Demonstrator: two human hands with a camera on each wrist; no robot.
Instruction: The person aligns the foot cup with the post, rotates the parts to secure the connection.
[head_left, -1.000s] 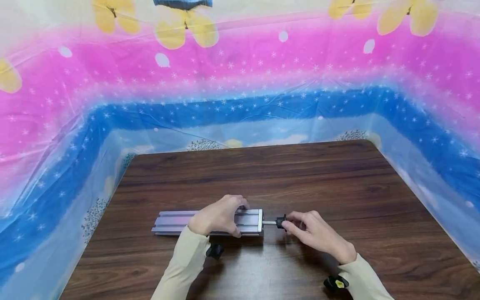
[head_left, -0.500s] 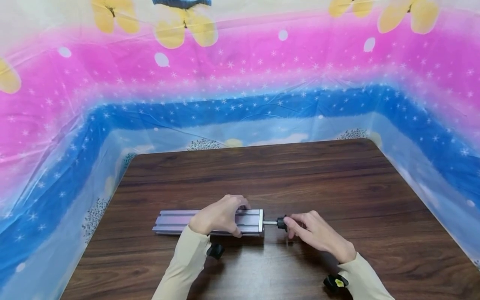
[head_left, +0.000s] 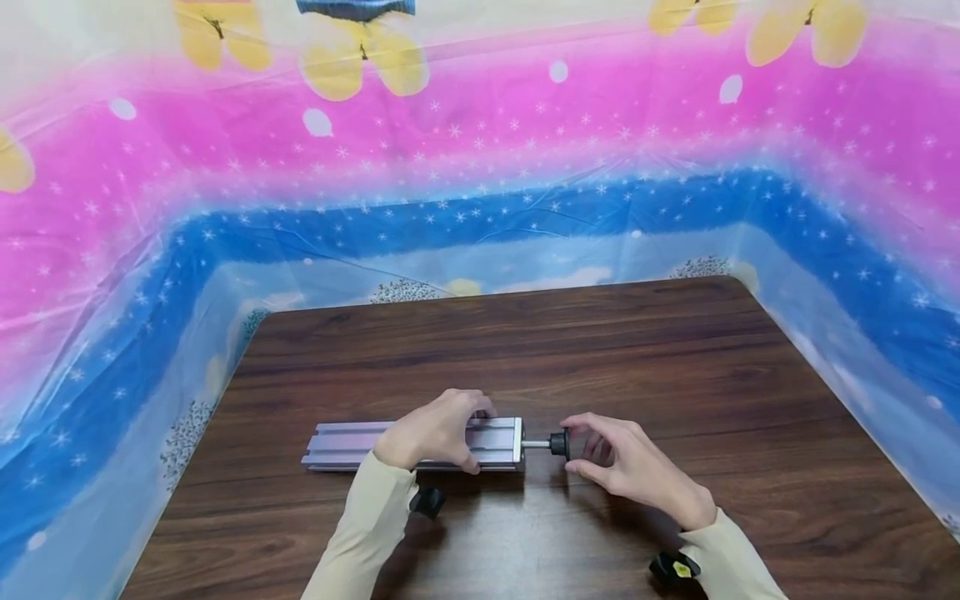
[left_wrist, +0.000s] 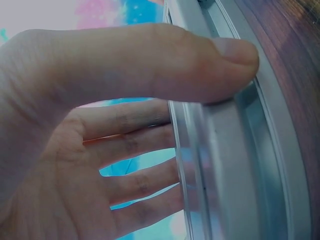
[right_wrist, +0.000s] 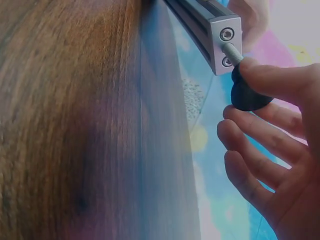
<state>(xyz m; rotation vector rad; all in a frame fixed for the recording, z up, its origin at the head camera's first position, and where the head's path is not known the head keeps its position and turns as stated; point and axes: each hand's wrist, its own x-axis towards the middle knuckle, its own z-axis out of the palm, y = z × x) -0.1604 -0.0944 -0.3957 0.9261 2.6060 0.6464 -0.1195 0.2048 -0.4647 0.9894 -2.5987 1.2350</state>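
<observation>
An aluminium profile [head_left: 345,442] lies lengthwise across the front of the table, its slots facing up. My left hand [head_left: 441,432] grips it near the right end, thumb on the near side and fingers over the far side. From its end plate [right_wrist: 219,55] a threaded rod [right_wrist: 232,52] sticks out between two socket screws, carrying a black levelling foot [right_wrist: 246,96]. My right hand [head_left: 637,468] holds that foot by its wide base, with thumb [right_wrist: 272,82] and index finger at opposite edges. The other right fingers are spread apart below it.
The brown wooden table [head_left: 510,358] reaches back to a printed pink and blue cloth [head_left: 480,158] that hangs around its sides. Black wrist devices [head_left: 673,568] sit below both wrists.
The right fingers have turned and spread wider around the black foot. The left hand keeps its grip, and the profile stays in place apart from a slight camera shift.
</observation>
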